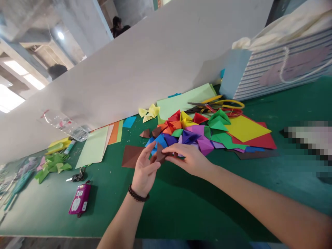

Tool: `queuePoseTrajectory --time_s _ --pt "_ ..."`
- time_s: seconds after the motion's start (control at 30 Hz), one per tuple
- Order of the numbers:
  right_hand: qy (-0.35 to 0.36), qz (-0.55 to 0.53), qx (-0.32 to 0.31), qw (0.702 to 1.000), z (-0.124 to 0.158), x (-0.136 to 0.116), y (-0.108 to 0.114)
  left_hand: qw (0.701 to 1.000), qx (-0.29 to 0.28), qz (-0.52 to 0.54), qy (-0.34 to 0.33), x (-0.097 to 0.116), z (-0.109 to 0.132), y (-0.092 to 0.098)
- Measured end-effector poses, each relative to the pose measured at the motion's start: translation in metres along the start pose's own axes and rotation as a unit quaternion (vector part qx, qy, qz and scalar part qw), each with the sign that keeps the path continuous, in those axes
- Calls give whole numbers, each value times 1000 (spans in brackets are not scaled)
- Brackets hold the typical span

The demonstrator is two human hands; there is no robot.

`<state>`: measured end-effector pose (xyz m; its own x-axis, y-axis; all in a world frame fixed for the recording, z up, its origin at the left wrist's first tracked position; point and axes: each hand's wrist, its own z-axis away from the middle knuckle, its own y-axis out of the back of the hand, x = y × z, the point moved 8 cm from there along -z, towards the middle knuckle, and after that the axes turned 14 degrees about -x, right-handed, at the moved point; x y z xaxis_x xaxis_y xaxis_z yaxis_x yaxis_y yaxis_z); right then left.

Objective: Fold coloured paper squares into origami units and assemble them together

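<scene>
Between my two hands is a small brown folded paper piece (161, 154), raised above the green table. My left hand (145, 169), with a dark beaded bracelet at the wrist, grips its left side with thumb and fingers. My right hand (190, 159) pinches its right side. A flat brown paper square (129, 156) lies just left of my left hand, partly covered by it. Right behind my hands is a heap of folded paper pieces (190, 136) in several colours. Two small brown folded pieces (145, 133) rest at the heap's left edge.
Scissors (202, 105) and pale green sheets (176, 103) lie behind the heap; yellow paper (249, 128) lies to its right. A striped bag (275, 69) stands back right. Leftward are a plastic bottle (67, 126), keys (77, 175) and a purple pouch (80, 199). A white partition (155, 65) borders the table.
</scene>
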<state>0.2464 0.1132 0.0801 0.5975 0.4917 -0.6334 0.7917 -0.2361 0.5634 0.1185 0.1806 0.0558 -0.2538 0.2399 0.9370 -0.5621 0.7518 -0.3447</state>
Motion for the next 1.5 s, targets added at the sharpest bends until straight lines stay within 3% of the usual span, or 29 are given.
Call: queuePoseTrajectory --time_s 0.2,0.3,0.4,0.5,0.7,1.03,1.17,1.27,1.5 --pt "34 35 11 999 1 -4 -2 998 9 -29 -49 5 0 -6" --pt "43 62 39 996 2 -6 2 991 19 -97 -87 10 1 -7" --pt "43 82 56 994 4 -8 5 978 66 -163 -113 13 3 -1" --pt "34 86 60 994 4 -7 7 972 99 -194 -87 6 3 9" --pt "38 94 46 994 4 -6 5 965 84 -232 -88 1 2 8" --pt "35 39 6 999 1 -12 2 937 79 -320 -112 16 11 -1" --pt "37 42 -13 998 -1 -14 1 939 116 -302 -115 18 12 6" --pt "32 48 -12 998 -1 -11 2 951 94 -278 -94 13 6 8" --pt "24 42 -13 999 -1 -8 3 963 69 -235 -115 15 0 7"
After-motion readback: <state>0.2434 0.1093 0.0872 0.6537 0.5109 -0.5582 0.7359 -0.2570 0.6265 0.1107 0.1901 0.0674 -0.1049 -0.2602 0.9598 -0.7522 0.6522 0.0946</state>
